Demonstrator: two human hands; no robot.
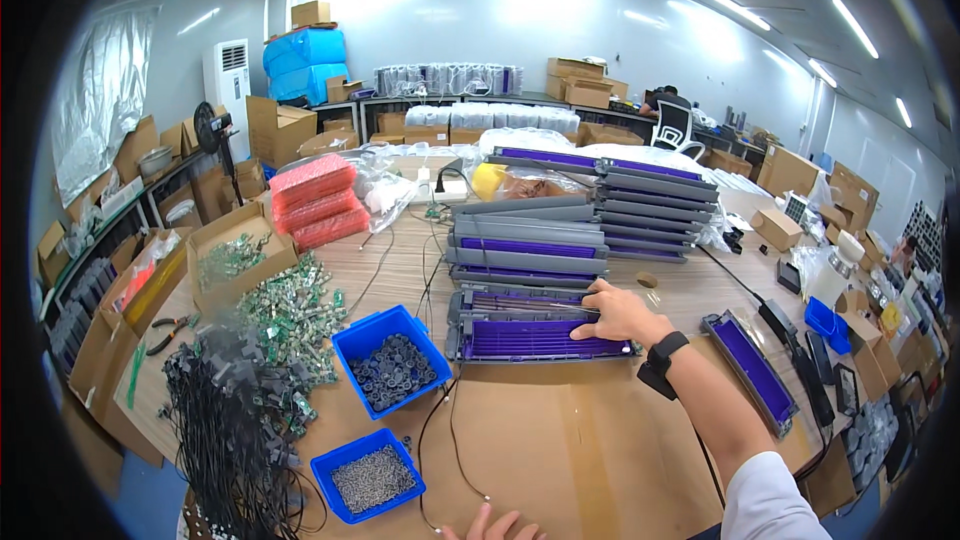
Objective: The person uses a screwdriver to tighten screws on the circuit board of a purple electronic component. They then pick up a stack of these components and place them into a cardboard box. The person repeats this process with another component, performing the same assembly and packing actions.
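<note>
My right hand (622,314) reaches in from the right and grips the right part of a long grey housing with a purple ribbed inside (530,338). Its thumb lies over the purple part and its fingers curl over the far side. Only the fingers of my left hand (492,525) show at the lower edge, spread and holding nothing, near the end of a thin black cable (455,440). Behind the gripped housing, similar grey housings (525,240) are stacked, with a second stack (655,205) to their right.
Left of the cardboard sheet (560,450) stand a blue bin of dark rings (343,352) and a blue bin of small metal screws (325,480). Circuit boards (290,315), black cables (225,440) and pliers (160,338) lie farther left. Another purple housing (750,370) lies right of my forearm.
</note>
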